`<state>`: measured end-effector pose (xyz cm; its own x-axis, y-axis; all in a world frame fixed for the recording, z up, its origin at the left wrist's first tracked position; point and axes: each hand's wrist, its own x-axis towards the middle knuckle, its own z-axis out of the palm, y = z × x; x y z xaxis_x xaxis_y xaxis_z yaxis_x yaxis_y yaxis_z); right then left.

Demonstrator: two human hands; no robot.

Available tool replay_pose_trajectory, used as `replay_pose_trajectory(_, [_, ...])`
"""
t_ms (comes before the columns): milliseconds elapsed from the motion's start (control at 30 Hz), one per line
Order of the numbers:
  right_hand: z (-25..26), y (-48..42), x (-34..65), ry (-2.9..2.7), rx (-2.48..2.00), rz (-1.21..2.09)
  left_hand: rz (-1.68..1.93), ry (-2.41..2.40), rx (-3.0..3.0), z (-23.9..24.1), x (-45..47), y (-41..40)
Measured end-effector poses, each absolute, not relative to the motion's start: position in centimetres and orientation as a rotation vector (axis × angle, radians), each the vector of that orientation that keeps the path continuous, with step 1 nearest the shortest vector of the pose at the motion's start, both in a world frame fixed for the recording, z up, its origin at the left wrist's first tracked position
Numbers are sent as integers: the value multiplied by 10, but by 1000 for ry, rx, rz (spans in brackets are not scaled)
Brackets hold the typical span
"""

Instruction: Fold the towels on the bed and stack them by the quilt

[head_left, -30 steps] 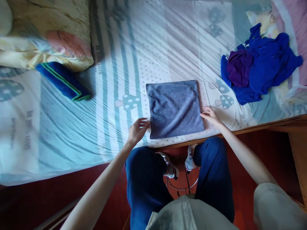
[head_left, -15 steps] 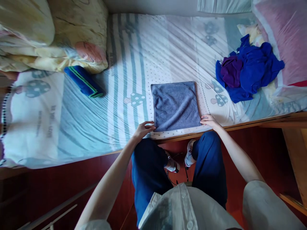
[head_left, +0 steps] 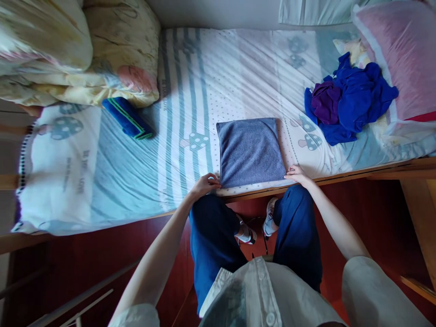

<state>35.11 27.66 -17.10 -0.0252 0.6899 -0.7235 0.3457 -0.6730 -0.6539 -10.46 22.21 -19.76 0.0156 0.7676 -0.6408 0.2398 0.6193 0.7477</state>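
A grey-blue towel (head_left: 252, 152) lies spread as a near square at the bed's front edge. My left hand (head_left: 206, 183) pinches its near left corner. At the near right corner, my right hand (head_left: 297, 174) has its fingers closed on the towel's edge. The cloth is mostly smooth, with faint creases. Off to the left, a rolled dark blue cloth with green trim (head_left: 127, 118) rests on the sheet. On the right sits a crumpled pile of bright blue cloths (head_left: 363, 97), with a purple cloth (head_left: 326, 102) on it.
The bed (head_left: 126, 181) has a patterned sheet and a wooden front rail (head_left: 384, 170). A floral quilt (head_left: 126, 54) is heaped at the back left. A pink pillow (head_left: 402, 59) in a clear cover stands at the right. My knees are close to the rail.
The towel has become flatter; the diagonal wrinkles across it have mostly gone. Both hands stay at its near corners. The camera view has shifted slightly.
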Motion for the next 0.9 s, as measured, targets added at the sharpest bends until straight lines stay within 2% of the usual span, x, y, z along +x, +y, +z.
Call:
replay_pose_trajectory(200, [-175,273,360,-1272,-1984,1720,447,1564,1001,-195,-108,220])
replay_pose_trajectory(267, [-174,279,356,-1429,-1990,1448,519,1654,1118,-191,-105,226])
replay_pose_trajectory(400, [-167,309,315,-1770,-1882,644,687,1970,1545,-177,-81,261])
replay_pose_trajectory(467, [-165,333,281,-1961,-1790,484,675,1954,1768,-173,-62,290])
replay_pose_trajectory(633, [-186,394,218,-2273,-1767,495,564,1840,1973,-193,-31,362])
replay_pose_trajectory(900, [-242,461,247,-2402,-1761,446,576,1834,1922,-246,-65,407])
